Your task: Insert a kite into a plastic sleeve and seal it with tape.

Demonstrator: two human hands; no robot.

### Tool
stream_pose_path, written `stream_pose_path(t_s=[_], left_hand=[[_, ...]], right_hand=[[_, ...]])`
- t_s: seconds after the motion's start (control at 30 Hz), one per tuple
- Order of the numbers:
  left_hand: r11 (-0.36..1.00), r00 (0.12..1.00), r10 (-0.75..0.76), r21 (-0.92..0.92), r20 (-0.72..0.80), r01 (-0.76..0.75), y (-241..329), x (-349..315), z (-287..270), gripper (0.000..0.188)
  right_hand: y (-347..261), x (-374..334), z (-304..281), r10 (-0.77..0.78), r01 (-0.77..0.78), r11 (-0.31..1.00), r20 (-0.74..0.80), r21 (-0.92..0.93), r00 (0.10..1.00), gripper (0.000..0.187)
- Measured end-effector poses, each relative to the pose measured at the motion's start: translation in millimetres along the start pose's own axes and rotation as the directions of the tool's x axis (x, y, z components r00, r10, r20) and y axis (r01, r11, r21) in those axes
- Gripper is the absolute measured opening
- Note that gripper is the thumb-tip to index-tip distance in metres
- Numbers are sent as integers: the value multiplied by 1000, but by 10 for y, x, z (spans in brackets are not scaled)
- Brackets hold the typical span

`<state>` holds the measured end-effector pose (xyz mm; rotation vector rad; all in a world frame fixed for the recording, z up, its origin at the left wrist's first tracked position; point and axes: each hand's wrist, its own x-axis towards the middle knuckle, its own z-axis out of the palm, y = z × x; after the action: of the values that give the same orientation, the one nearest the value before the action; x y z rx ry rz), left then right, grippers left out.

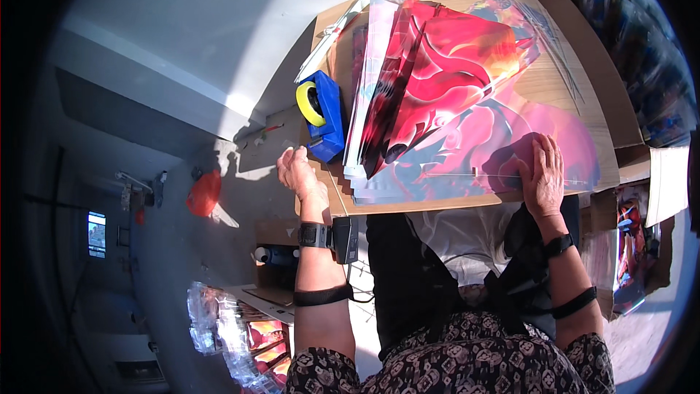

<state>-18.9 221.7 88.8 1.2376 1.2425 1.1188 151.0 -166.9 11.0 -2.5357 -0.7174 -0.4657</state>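
While right hand (543, 175) presses flat, open, on glossy red-pink printed sheets (467, 102) at wooden counter (576, 95) edge, left hand (297, 170) hovers loosely curled, empty, beside blue tape dispenser (326, 113).

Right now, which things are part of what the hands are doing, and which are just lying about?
In hand:
- left hand, beside the blue tape dispenser
- right hand, flat on the stack of red and pink printed sheets
- wooden board under the sheets

Lying about:
- orange bag on the floor
- clear-wrapped packs at lower left
- cardboard box at right
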Motion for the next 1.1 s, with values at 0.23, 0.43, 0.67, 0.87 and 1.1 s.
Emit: stream_pose_path(t_s=[0.23,0.43,0.67,0.87,1.1], left_hand=[[981,952,-27,192,304,-33,280,242,169,41],[989,960,-123,115,251,97,216,274,176,38],[988,980,-31,-144,197,60,93,232,24,34],[923,977,-46,-365,207,120,-40,57,-21,26],[868,947,-291,-379,133,320,-224,88,35,18]], right_hand=[[5,0,1,3,-3,1000,15,-12,1000,52],[-9,3,-5,7,-7,1000,16,-9,1000,53],[-53,24,-45,-5,5,1000,4,6,1000,53],[-13,13,-37,1,-1,1000,0,-7,1000,52],[-58,15,-30,3,-3,1000,0,8,1000,52]])
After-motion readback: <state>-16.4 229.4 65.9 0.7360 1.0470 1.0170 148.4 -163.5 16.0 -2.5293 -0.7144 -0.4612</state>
